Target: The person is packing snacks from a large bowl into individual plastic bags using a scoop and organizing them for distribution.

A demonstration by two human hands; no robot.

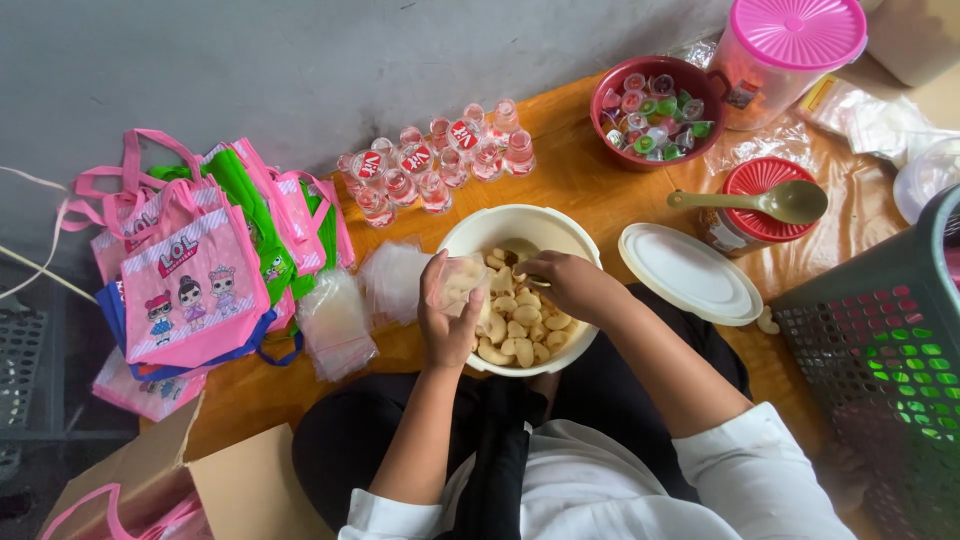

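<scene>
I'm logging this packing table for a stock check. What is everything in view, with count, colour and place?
cream bowl: one, centre, holding pale crackers
clear bag: one, in left hand
white lid: one, right of bowl
small water cups: about a dozen, clear, behind bowl
maroon bowl: one, holding jelly cups
pink-lidded jar: one, top right
red-lidded jar: one, olive spoon on it
pink tote bags: a pile, left
plastic bag stack: clear, left of bowl
dark basket: one, right
cardboard box: one, bottom left
left hand: holding bag
right hand: in bowl
</scene>
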